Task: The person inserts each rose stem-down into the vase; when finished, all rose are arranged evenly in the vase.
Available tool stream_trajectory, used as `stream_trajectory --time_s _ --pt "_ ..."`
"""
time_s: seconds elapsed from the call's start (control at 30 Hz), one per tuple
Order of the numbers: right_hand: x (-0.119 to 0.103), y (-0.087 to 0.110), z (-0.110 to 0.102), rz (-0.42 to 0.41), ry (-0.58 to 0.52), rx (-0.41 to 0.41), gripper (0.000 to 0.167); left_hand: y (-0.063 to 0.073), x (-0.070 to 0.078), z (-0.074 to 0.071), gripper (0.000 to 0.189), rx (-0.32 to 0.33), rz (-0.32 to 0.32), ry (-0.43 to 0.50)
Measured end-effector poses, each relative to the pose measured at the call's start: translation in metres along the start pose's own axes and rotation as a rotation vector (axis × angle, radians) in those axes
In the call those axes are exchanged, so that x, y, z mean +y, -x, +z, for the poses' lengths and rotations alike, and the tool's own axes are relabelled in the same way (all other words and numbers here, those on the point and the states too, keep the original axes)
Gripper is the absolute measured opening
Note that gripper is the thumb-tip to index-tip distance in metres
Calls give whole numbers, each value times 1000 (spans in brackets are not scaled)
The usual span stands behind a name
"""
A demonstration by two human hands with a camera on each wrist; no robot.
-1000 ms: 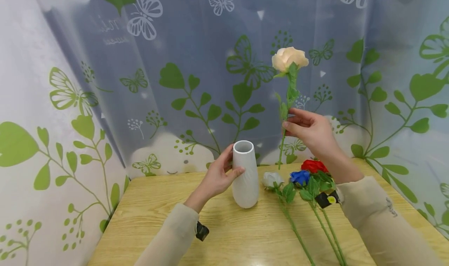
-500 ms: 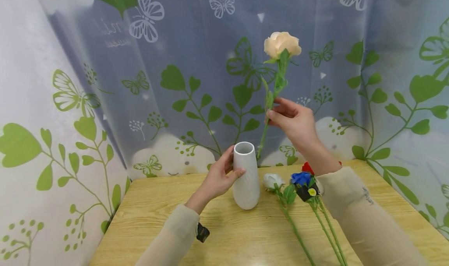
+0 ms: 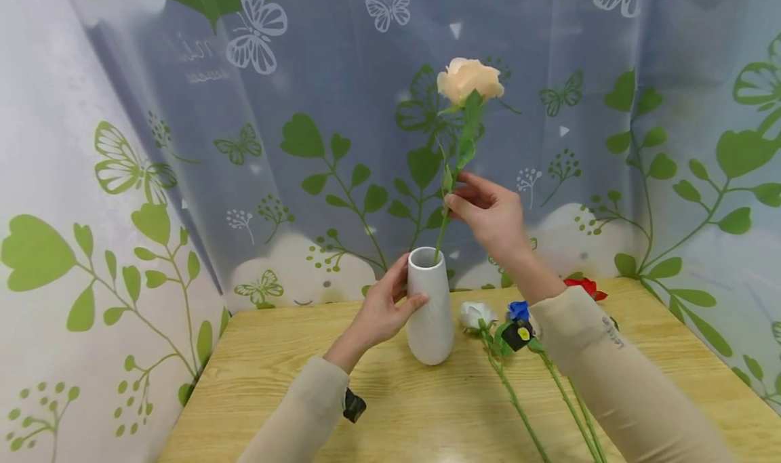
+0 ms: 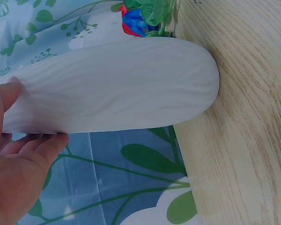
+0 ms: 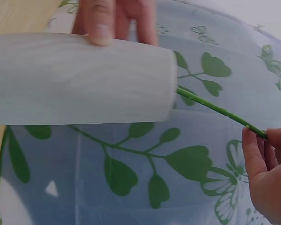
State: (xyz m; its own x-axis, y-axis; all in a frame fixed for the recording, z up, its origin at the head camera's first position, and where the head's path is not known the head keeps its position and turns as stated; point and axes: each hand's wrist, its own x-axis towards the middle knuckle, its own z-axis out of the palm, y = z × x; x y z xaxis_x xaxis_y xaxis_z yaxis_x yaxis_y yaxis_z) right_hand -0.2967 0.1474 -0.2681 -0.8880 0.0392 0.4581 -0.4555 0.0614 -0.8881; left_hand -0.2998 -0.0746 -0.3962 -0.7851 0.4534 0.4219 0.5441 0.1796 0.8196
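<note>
A white vase stands upright on the wooden table. My left hand grips it near the top, thumb in front and fingers round the far side; the left wrist view shows the same hand on the vase. Above the mouth, my right hand pinches the green stem of a cream rose between thumb and fingers. The bloom points up and the stem leans slightly. In the right wrist view the stem enters the vase opening; its lower end is hidden inside.
Right of the vase, a white rose, a blue rose and a red rose lie on the table, stems toward me. My right sleeve partly covers the blue and red ones. A patterned curtain hangs behind.
My right hand has moved left with the cream rose, rising and then lowering, and the stem's lower end has gone into the vase mouth. The left hand and vase have stayed in place.
</note>
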Motion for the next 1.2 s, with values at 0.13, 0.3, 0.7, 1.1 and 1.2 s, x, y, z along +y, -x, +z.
stream_trajectory --time_s 0.13,0.3,0.7,1.1,1.2 --pt "8 3 4 26 62 -44 53 0 -1 0 80 4 -4 -1" --pt "15 6 7 44 105 -63 51 0 -1 1 80 8 7 -6" --pt "28 13 11 61 143 -89 49 1 -2 0 80 6 17 -26" --pt "38 17 13 60 193 -115 47 0 -2 0 80 4 6 -22" --pt "41 18 14 66 201 -117 45 1 -1 0 80 4 3 -19"
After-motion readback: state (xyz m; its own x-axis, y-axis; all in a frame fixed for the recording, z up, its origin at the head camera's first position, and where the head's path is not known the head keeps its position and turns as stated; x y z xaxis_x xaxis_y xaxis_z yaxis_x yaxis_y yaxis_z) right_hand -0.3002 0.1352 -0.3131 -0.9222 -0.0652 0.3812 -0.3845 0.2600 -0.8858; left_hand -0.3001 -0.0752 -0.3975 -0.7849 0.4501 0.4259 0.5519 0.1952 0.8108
